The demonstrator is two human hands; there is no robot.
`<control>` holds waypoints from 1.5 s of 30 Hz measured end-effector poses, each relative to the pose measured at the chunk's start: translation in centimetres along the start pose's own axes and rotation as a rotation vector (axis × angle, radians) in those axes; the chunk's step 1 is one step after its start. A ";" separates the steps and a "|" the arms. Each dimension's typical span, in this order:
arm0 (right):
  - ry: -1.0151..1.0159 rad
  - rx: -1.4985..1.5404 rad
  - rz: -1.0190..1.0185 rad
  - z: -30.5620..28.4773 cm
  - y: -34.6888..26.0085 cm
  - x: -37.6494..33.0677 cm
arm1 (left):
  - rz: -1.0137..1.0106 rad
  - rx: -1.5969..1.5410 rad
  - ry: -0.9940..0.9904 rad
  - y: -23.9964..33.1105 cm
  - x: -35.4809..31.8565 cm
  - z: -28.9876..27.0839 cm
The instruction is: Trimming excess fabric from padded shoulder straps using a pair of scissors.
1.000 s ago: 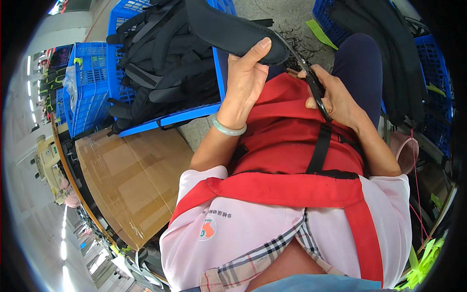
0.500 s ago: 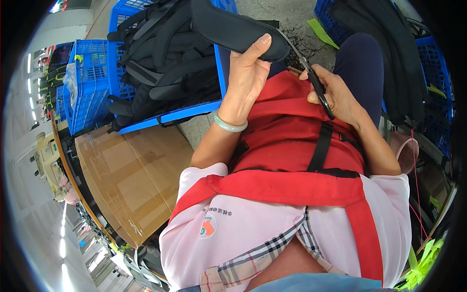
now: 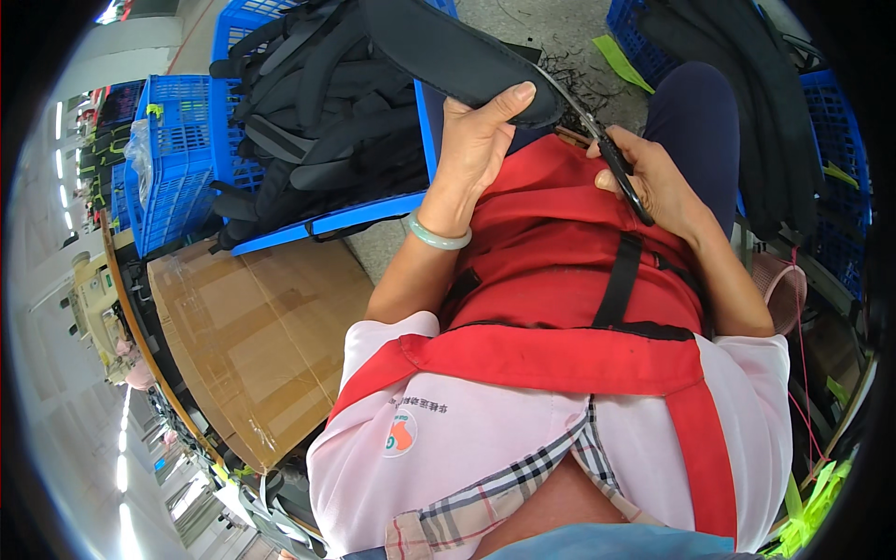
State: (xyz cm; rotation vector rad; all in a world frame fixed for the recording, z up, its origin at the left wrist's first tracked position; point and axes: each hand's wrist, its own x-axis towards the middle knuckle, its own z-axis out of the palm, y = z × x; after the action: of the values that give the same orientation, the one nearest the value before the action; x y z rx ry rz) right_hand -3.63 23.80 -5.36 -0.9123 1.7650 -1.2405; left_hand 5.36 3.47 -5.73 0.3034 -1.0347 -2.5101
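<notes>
My left hand (image 3: 474, 140) grips the rounded end of a black padded strap (image 3: 457, 63), thumb on top and fingers underneath. The strap runs up and left over a blue crate. In my right hand (image 3: 644, 173) are black-handled scissors (image 3: 616, 166), seen nearly edge-on. Their thin metal blade lies along the right edge of the strap's end; whether the blades are parted cannot be made out. Both hands are above the red apron (image 3: 560, 252) on my lap.
A blue crate (image 3: 327, 222) heaped with black padded straps (image 3: 317, 112) stands at left, beside another blue crate (image 3: 177, 163). Nearer lies a cardboard box (image 3: 271, 345). Dark fabric pieces (image 3: 737, 103) hang over blue crates at right. Black scraps (image 3: 579, 79) litter the floor.
The strap's end and the left hand have shifted slightly right and down. My right hand has moved a little right with the scissors, still at the strap's edge.
</notes>
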 end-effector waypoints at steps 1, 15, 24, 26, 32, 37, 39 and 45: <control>0.009 0.041 -0.029 0.0 0.0 0.0 | -0.012 0.004 0.004 0.1 -0.1 0.0; 0.001 -0.234 0.040 -0.8 -1.3 0.2 | -0.041 0.148 -0.064 -0.6 -1.0 -0.8; -0.017 -0.222 0.081 -0.5 -1.0 0.0 | -0.081 -0.020 0.071 0.1 -0.4 -1.0; -0.046 -0.251 0.101 -0.5 -1.2 0.0 | -0.073 -0.014 0.061 0.0 -0.4 -1.1; -0.048 -0.265 0.051 -0.2 -1.4 0.4 | -0.105 0.073 -0.002 -0.7 -0.7 -1.5; -0.061 -0.280 0.019 0.0 -1.8 0.3 | -0.077 0.088 -0.014 -0.6 -0.9 -1.5; -0.061 -0.294 0.041 0.0 -1.7 0.5 | -0.071 0.100 -0.026 -0.7 -0.9 -1.5; 0.013 -0.235 0.056 0.2 -0.4 0.4 | -0.074 0.038 0.030 -0.4 -1.1 -1.2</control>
State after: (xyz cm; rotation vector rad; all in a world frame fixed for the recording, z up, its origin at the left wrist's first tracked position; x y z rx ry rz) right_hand -3.55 23.26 -5.15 -0.9805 1.9619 -1.0197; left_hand 6.66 3.47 -6.83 0.3963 -1.0784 -2.5457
